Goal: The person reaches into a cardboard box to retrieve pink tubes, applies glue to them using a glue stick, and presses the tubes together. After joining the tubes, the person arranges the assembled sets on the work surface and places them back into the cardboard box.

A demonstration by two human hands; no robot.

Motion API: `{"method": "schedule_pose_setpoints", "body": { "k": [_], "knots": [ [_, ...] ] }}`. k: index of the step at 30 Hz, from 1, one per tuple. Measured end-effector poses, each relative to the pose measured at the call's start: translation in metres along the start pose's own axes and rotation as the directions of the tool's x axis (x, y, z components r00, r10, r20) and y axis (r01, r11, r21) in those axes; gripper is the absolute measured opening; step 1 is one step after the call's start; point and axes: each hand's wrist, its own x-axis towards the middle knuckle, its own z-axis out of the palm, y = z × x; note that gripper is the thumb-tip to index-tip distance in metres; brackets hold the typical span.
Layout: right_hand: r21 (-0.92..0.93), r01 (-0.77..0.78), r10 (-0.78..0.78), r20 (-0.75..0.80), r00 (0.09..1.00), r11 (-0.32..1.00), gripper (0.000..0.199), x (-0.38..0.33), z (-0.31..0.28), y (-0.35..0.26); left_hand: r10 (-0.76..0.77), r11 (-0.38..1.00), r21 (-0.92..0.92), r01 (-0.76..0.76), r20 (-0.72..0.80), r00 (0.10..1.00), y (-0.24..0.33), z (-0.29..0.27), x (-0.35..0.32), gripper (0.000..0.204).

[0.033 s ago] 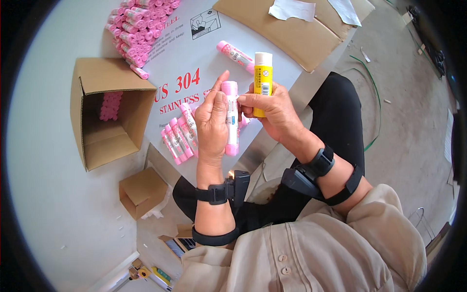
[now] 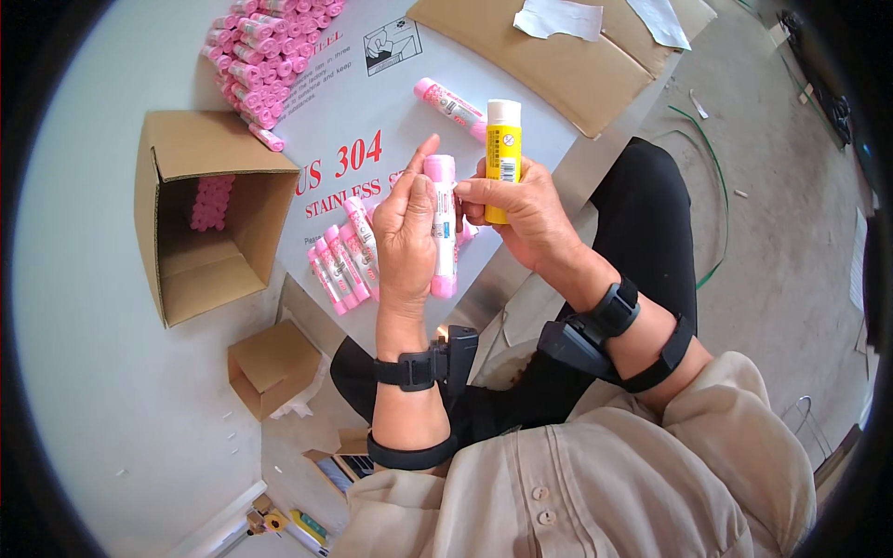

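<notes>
Pink tube (image 2: 441,228) stood upright in our left hand (image 2: 406,237), fingers curled around it, over the grey sheet (image 2: 372,102). Our right hand (image 2: 526,212) pinched one yellow tube (image 2: 502,153) just beside it. We counted four pink tubes in a row (image 2: 342,260), one lying alone (image 2: 449,104), one heap (image 2: 265,51) and two cardboard boxes (image 2: 200,209).

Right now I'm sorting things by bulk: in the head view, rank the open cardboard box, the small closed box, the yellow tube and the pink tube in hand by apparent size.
1. open cardboard box
2. small closed box
3. pink tube and yellow tube: look alike, both partly covered by hands, so unranked.
</notes>
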Motion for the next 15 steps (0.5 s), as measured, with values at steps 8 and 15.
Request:
{"method": "schedule_pose_setpoints", "body": {
  "k": [8, 15],
  "knots": [
    [-0.013, -0.013, 0.013, 0.002, 1.000, 1.000, 0.027, 0.0005, -0.0012, -0.0028, -0.024, 1.000, 0.017, 0.023, 0.062, 0.998, 0.0042, -0.0008, -0.0003, 0.043],
    [-0.049, 0.013, -0.013, 0.000, 1.000, 0.999, 0.027, 0.0007, -0.0015, -0.0028, -0.023, 0.999, -0.031, 0.023, 0.006, 1.000, 0.0005, 0.0038, 0.0009, 0.038]
  ]
}}
